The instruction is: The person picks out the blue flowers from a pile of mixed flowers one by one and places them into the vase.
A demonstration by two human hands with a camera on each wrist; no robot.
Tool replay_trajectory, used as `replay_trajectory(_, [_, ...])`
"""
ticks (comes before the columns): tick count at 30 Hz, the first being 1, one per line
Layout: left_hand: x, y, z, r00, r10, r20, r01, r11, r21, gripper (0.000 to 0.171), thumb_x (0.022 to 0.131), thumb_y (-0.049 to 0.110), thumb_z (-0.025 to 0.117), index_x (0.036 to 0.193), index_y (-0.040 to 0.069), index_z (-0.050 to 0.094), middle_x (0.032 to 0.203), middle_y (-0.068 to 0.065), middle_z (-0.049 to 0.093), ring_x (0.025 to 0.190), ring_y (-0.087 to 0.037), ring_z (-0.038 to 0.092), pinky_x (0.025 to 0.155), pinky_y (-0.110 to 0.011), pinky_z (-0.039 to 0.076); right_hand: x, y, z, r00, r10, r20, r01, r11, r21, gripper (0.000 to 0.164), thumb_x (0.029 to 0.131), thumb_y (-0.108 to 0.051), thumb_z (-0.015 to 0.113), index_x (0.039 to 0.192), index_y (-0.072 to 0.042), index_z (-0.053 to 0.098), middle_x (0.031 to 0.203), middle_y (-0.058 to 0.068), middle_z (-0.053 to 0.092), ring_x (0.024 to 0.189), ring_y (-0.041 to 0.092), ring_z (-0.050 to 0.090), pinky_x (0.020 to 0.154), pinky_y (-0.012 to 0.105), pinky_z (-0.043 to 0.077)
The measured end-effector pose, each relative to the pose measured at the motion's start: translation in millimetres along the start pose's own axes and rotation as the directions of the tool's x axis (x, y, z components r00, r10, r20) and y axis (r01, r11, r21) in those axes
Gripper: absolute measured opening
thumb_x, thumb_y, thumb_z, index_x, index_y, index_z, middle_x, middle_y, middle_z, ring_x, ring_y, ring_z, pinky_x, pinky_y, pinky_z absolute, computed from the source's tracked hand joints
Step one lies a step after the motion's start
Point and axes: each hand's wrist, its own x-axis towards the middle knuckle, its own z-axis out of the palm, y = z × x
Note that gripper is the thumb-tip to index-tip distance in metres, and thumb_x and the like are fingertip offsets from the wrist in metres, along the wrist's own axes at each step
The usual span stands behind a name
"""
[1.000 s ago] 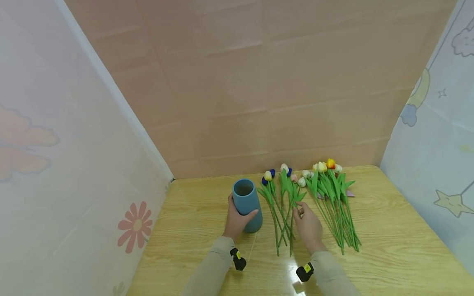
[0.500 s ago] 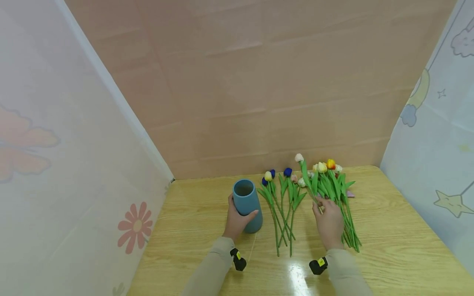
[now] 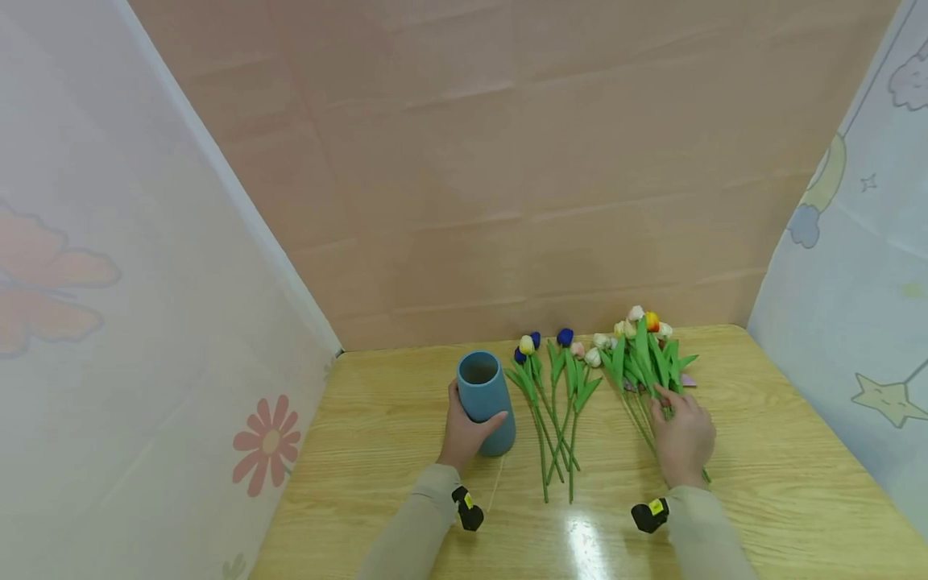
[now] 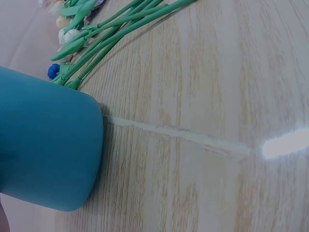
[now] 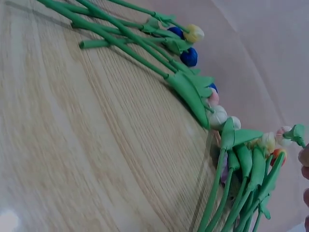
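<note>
One left hand point(image 3: 464, 431) is gripping one upright blue vase point(image 3: 487, 396) on the worktop point(image 3: 391, 395); one right hand point(image 3: 685, 435) is pinching one pale tulip point(image 3: 641, 342) over a bunch point(image 3: 661, 366); more tulips point(image 3: 571, 377) are lying between.

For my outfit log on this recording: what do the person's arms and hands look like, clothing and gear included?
Long, light-beige fabric sleeves cover both forearms to the wrists. Each wrist carries a small, blocky black camera with a yellow patch. The left hand and right hand wear no gloves.
</note>
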Motion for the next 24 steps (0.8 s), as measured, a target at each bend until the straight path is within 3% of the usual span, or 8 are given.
replay_trajectory(3, [-0.1, 0.8, 0.3, 1.000, -0.004, 0.002, 0.004, 1.000, -0.003, 0.090, 0.080, 0.026, 0.081, 0.148, 0.027, 0.022, 0.145, -0.004, 0.040, 0.131, -0.030, 0.043, 0.104, -0.058, 0.037, 0.6, 6.7, 0.3, 0.999, 0.025, 0.024, -0.025, 0.999, -0.027, 0.023, 0.084, -0.010, 0.074, 0.107, -0.007, 0.074, 0.084, 0.014, 0.068, 0.061, 0.031, 0.052, 0.052, 0.041, 0.039])
replay_trajectory(6, [-0.4, 1.4, 0.3, 1.000, -0.013, 0.003, 0.013, 1.000, 0.006, 0.091, 0.080, 0.028, 0.081, 0.148, 0.028, 0.021, 0.145, -0.003, 0.039, 0.132, -0.029, 0.043, 0.104, -0.058, 0.037, -0.5, 12.6, -0.1, 0.990, 0.099, 0.103, -0.097, 0.995, -0.027, 0.022, 0.088, -0.014, 0.071, 0.109, -0.008, 0.074, 0.086, 0.014, 0.066, 0.065, 0.031, 0.055, 0.053, 0.041, 0.041])
replay_trajectory(13, [-0.5, 0.9, 0.3, 1.000, -0.013, 0.002, 0.013, 1.000, 0.006, 0.092, 0.080, 0.028, 0.081, 0.149, 0.029, 0.021, 0.145, -0.002, 0.039, 0.132, -0.029, 0.043, 0.104, -0.058, 0.037, -6.0, 25.8, -2.7, 0.916, 0.244, 0.319, -0.241, 0.969, -0.050, 0.026, 0.097, -0.021, 0.058, 0.114, -0.008, 0.070, 0.088, 0.015, 0.060, 0.058, 0.022, 0.051, 0.044, 0.030, 0.035])
replay_trajectory(24, [0.3, 0.6, -0.4, 1.000, -0.010, 0.009, 0.010, 1.000, 0.014, 0.091, 0.080, 0.028, 0.081, 0.149, 0.028, 0.021, 0.144, -0.003, 0.040, 0.131, -0.029, 0.044, 0.104, -0.057, 0.038, -14.3, 41.7, 3.5, 0.857, 0.304, 0.417, -0.305, 0.950, -0.067, 0.024, 0.097, -0.019, 0.056, 0.114, -0.006, 0.068, 0.087, 0.016, 0.058, 0.064, 0.025, 0.055, 0.045, 0.031, 0.037])
